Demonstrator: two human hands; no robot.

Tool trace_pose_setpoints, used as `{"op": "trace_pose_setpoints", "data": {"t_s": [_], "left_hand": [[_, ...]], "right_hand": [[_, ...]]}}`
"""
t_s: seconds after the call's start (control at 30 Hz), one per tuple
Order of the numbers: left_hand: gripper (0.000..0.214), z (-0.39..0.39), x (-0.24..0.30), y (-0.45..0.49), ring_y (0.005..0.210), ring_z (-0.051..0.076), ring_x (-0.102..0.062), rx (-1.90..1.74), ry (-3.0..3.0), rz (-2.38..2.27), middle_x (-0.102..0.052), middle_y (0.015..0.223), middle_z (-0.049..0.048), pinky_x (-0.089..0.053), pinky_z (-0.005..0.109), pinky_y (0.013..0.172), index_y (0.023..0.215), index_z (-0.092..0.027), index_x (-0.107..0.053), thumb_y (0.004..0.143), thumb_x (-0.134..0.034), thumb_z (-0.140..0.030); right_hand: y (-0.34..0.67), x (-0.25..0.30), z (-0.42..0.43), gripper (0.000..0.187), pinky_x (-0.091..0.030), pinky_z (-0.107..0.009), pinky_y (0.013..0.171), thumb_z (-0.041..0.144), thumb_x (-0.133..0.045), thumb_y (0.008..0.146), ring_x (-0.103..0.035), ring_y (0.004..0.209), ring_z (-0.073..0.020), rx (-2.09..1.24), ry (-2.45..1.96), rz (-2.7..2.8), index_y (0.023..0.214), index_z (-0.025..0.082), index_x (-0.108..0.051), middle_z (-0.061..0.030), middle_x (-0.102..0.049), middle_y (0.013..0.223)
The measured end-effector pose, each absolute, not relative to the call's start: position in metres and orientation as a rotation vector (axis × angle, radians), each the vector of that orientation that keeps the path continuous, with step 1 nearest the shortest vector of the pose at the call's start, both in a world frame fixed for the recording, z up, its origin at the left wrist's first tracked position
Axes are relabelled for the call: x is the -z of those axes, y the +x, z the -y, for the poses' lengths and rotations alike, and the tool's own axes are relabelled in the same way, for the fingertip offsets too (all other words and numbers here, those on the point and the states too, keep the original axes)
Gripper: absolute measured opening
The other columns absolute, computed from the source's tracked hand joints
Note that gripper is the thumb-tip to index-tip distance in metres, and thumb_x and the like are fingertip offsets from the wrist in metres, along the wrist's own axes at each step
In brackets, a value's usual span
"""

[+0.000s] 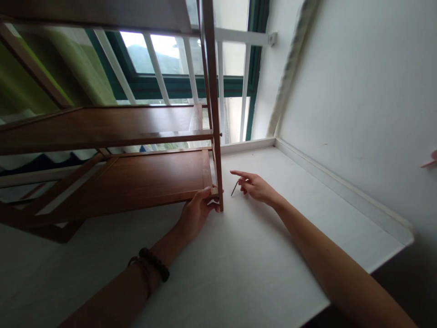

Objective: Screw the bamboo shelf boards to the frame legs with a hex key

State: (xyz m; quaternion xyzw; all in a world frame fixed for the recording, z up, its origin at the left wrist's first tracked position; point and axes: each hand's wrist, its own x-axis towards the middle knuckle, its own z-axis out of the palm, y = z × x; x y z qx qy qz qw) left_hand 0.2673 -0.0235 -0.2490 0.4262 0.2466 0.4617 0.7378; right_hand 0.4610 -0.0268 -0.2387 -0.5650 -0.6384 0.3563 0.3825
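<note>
A brown wooden shelf rack [160,175] stands on the white tabletop, tilted in my view. My left hand [200,209] is closed around the front right corner of its lowest board, beside the upright post [215,150]. Part of the fingers is hidden behind the wood. Just right of the post, my right hand [254,186] holds a thin dark rod that looks like a hex key [234,188], slanting down to the left. Its index finger points out toward the post. A small bolt head [221,135] sticks out of the post's side, above both hands.
The white tabletop [273,237] has a raised rim [341,189] along the right wall. White bars [157,68] and a green-framed window stand behind the rack. A green curtain [75,64] hangs at the back left. The table's front edge drops off at lower right.
</note>
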Motion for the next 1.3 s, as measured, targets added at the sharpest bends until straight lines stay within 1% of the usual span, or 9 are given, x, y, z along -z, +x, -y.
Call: {"op": "trace_pose_setpoints", "data": {"t_s": [0.17,0.3,0.5,0.63,0.73,0.87,1.0,1.17,1.3], "left_hand": [[0.02,0.024,0.25,0.266,0.068,0.017,-0.053,-0.994,0.959,-0.563,-0.065,0.08,0.0078,-0.043,0.028,0.054,0.079,-0.012,-0.064,0.073,-0.053,-0.027],[0.019,0.024,0.249,0.265,0.07,0.017,-0.054,-0.981,0.961,-0.57,-0.065,0.08,0.0074,-0.043,0.029,0.057,0.079,-0.012,-0.064,0.073,-0.053,-0.026],[0.021,0.025,0.246,0.266,0.068,0.017,-0.054,-1.021,0.907,-0.549,-0.066,0.081,0.008,-0.041,0.029,0.057,0.077,-0.012,-0.065,0.072,-0.049,-0.026],[0.022,0.025,0.244,0.265,0.068,0.017,-0.053,-0.964,0.945,-0.583,-0.066,0.077,0.0075,-0.041,0.028,0.057,0.078,-0.012,-0.065,0.072,-0.048,-0.024],[0.022,0.024,0.245,0.265,0.068,0.017,-0.053,-0.958,0.953,-0.603,-0.065,0.078,0.0072,-0.041,0.028,0.056,0.078,-0.012,-0.065,0.072,-0.048,-0.024],[0.021,0.023,0.248,0.265,0.069,0.016,-0.053,-0.997,0.962,-0.615,-0.066,0.08,0.0074,-0.041,0.027,0.056,0.078,-0.012,-0.065,0.071,-0.049,-0.024],[0.022,0.021,0.25,0.265,0.076,0.019,-0.055,-0.996,0.991,-0.57,-0.067,0.085,0.0089,-0.043,0.03,0.063,0.079,-0.012,-0.066,0.072,-0.049,-0.025],[0.024,0.021,0.249,0.266,0.089,0.021,-0.057,-0.992,0.97,-0.543,-0.069,0.084,0.0086,-0.041,0.03,0.075,0.079,-0.012,-0.067,0.074,-0.048,-0.025],[0.032,0.023,0.246,0.266,0.089,0.02,-0.058,-0.988,0.992,-0.54,-0.069,0.087,0.0089,-0.04,0.03,0.083,0.082,-0.011,-0.069,0.079,-0.045,-0.033]], "right_hand": [[0.461,0.237,0.028,0.022,-0.044,-0.021,0.062,0.019,-0.046,0.082,-0.053,0.063,-0.0085,-1.16,-1.448,1.49,0.095,0.012,-0.063,-0.0038,-0.056,0.07],[0.466,0.243,0.025,0.018,-0.044,-0.021,0.06,0.023,-0.055,0.077,-0.054,0.061,-0.0085,-1.108,-1.486,1.611,0.089,0.013,-0.065,-0.0036,-0.06,0.069],[0.468,0.241,0.025,0.018,-0.043,-0.021,0.055,0.026,-0.058,0.075,-0.052,0.053,-0.0077,-0.912,-1.57,1.757,0.084,0.013,-0.067,-0.0023,-0.06,0.062],[0.47,0.229,0.031,0.025,-0.046,-0.021,0.055,0.034,-0.061,0.074,-0.056,0.059,-0.0088,-1.107,-1.39,1.628,0.086,0.012,-0.066,-0.0052,-0.063,0.072],[0.472,0.22,0.034,0.031,-0.047,-0.022,0.058,0.037,-0.064,0.071,-0.059,0.064,-0.0101,-1.256,-1.2,1.51,0.086,0.011,-0.065,-0.0062,-0.064,0.073],[0.475,0.212,0.038,0.03,-0.051,-0.026,0.067,0.035,-0.068,0.068,-0.063,0.073,-0.0134,-1.372,-1.081,1.38,0.085,0.011,-0.065,-0.0078,-0.067,0.08],[0.473,0.211,0.039,0.028,-0.051,-0.033,0.079,0.03,-0.071,0.064,-0.066,0.079,-0.0166,-1.433,-1.019,1.329,0.083,0.011,-0.064,-0.008,-0.069,0.081],[0.471,0.215,0.038,0.029,-0.052,-0.035,0.079,0.029,-0.072,0.062,-0.067,0.076,-0.0176,-1.433,-1.019,1.328,0.082,0.011,-0.063,-0.0081,-0.069,0.079],[0.472,0.218,0.036,0.029,-0.052,-0.034,0.079,0.03,-0.073,0.062,-0.066,0.075,-0.0171,-1.405,-1.023,1.334,0.08,0.01,-0.063,-0.0079,-0.069,0.078]]}}
